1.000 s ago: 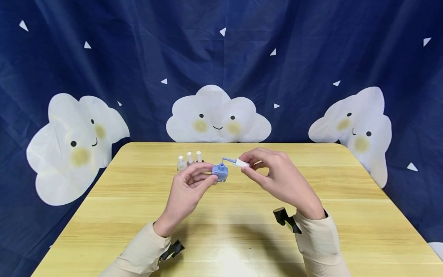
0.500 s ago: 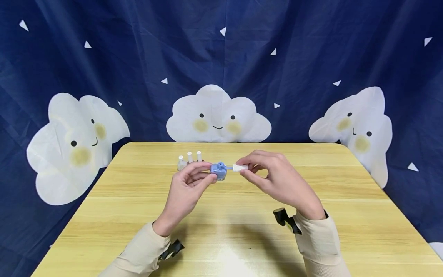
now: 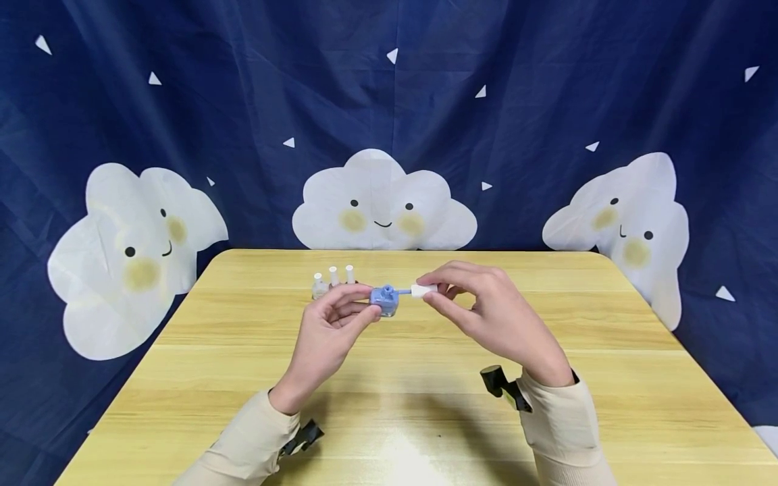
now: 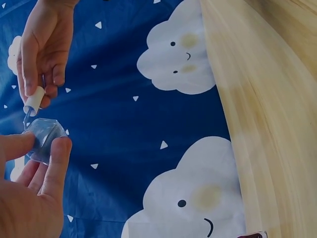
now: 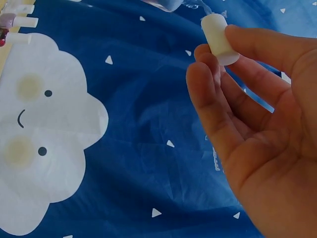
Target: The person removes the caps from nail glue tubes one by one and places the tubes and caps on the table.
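My left hand (image 3: 328,344) grips a small nail polish bottle (image 3: 385,302) filled with blue polish, its neck uncapped and pointing up. Between the thumb and fingers of my right hand (image 3: 489,307) is the white cap of a nail polish brush (image 3: 423,290), held sideways. The brush's blue-coated stem reaches left to the bottle's neck; whether its tip touches the rim is too small to tell. In the left wrist view the bottle (image 4: 45,139) sits between thumb and fingertips, with the brush cap (image 4: 34,100) just above it. The right wrist view shows the cap (image 5: 218,39) pinched close up.
Behind my left hand, several white-capped nail polish bottles (image 3: 333,278) stand on the wooden table (image 3: 547,418); one looks clear, others darker. A dark blue curtain (image 3: 516,40) with white clouds hangs beyond the table's far edge. Black camera mounts are strapped at both wrists.
The brush was above the bottle's mouth with polish trailing down a second ago. It has since dropped to the neck's side, then shifted slightly up and right. The bottle moved slightly left.
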The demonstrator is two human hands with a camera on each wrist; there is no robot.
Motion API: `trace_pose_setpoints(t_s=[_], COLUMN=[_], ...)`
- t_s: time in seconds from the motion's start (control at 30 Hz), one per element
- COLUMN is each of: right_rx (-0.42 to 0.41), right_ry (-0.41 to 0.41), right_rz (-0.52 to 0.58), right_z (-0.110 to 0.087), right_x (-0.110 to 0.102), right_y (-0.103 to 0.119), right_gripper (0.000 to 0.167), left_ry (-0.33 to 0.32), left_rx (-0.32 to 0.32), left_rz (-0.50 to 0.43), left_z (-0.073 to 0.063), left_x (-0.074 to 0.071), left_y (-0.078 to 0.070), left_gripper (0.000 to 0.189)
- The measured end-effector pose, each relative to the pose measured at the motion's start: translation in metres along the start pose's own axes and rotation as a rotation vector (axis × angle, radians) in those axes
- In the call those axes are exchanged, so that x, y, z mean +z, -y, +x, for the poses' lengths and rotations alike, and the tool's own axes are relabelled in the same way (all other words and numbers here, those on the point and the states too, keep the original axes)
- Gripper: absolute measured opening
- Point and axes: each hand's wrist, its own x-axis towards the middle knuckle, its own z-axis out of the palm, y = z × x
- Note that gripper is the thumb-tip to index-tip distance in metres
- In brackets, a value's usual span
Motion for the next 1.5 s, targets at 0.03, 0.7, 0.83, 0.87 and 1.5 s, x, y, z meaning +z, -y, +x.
trace_pose_setpoints(t_s=[0.03,0.7,0.83,0.87,1.5], right_rx=[0.001,0.095,0.101,0.101,0.127], right_ry=[-0.006,-0.107,-0.134,-0.139,-0.225], right_rz=[0.000,0.094,0.102,0.102,0.125], right_z=[0.000,0.004,0.004,0.004,0.007], right_x=[0.000,0.002,0.001,0.001,0.005], right_y=[0.000,-0.008,-0.009,-0.009,-0.015], right_gripper=[0.016,0.014,0.018,0.020,0.017], left_ry=[0.005,-0.014,-0.020,-0.020,-0.032], left_rx=[-0.001,-0.033,-0.044,-0.044,0.007], left_rz=[0.002,0.039,0.039,0.038,0.008], left_z=[0.000,-0.001,0.000,0.000,0.016], left_x=[0.000,-0.001,-0.002,-0.002,-0.011], left_y=[0.000,-0.001,-0.002,-0.002,-0.011], left_gripper=[0.028,0.039,0.041,0.041,0.034])
